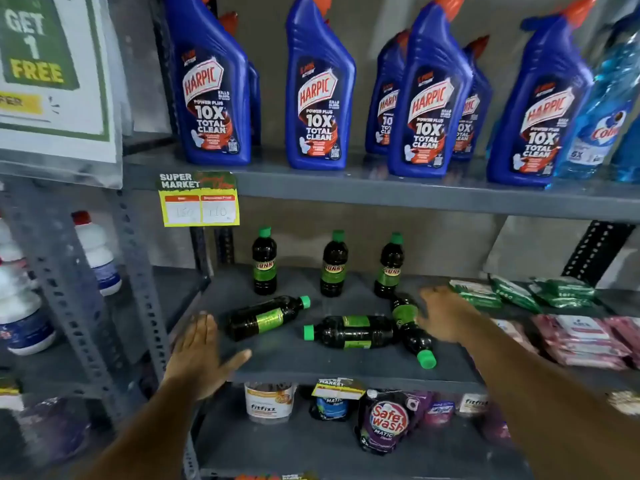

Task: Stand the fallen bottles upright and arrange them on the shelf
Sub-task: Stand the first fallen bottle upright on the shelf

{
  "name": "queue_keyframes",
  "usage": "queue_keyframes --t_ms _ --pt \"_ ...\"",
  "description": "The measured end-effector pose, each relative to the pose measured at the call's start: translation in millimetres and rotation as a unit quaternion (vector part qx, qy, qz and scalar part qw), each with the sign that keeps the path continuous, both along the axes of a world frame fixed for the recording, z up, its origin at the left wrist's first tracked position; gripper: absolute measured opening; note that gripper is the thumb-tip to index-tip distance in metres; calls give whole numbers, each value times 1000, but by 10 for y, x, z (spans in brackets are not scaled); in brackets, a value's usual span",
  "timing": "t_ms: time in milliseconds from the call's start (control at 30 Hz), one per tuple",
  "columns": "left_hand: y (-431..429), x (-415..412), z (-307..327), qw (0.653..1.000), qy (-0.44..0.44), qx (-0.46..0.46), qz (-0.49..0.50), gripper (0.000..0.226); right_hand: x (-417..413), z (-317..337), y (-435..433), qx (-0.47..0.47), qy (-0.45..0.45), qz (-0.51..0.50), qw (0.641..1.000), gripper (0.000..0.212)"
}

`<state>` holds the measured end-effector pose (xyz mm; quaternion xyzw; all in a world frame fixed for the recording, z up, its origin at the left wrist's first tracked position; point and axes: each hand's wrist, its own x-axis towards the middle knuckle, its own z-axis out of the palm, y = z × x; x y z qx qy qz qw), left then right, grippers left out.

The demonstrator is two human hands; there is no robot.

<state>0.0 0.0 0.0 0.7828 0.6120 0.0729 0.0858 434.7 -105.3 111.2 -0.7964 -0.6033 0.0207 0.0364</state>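
Note:
On the middle grey shelf (277, 362) three dark bottles with green caps and green labels stand upright in a back row: left (264, 263), middle (334, 266), right (389, 268). Three more lie on their sides in front: one at the left (266, 317) with its cap pointing right, one in the middle (349, 331) with its cap pointing left, and one (412, 330) with its cap toward the front edge. My left hand (199, 355) hovers open near the shelf's front left corner, holding nothing. My right hand (446, 315) is open just right of the third fallen bottle.
Blue Harpic bottles (318, 88) fill the shelf above. Green packets (512, 292) and pink packs (581, 337) lie at the right of the middle shelf. A price tag (199, 200) hangs at the upper shelf's edge. Tubs and pouches (384, 420) sit below. White bottles (97, 254) stand at left.

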Motion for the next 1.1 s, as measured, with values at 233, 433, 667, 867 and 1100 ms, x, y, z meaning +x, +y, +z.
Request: queue_keyframes --t_ms 233,433,667,867,1100 --pt "338 -59 -525 999 -3 -25 21 132 -44 -671 189 -7 125 -112 986 87" --pt "386 -31 -515 998 53 16 -10 139 -21 -995 200 -11 168 -163 972 106" --pt "413 -26 -459 998 61 -20 -11 132 127 -656 344 -44 172 -192 965 66" --pt "412 32 -424 997 73 -5 1 128 522 -92 734 -37 464 -325 823 28" --pt "403 8 -418 998 68 -8 -6 133 716 155 1084 80 492 -294 816 9"
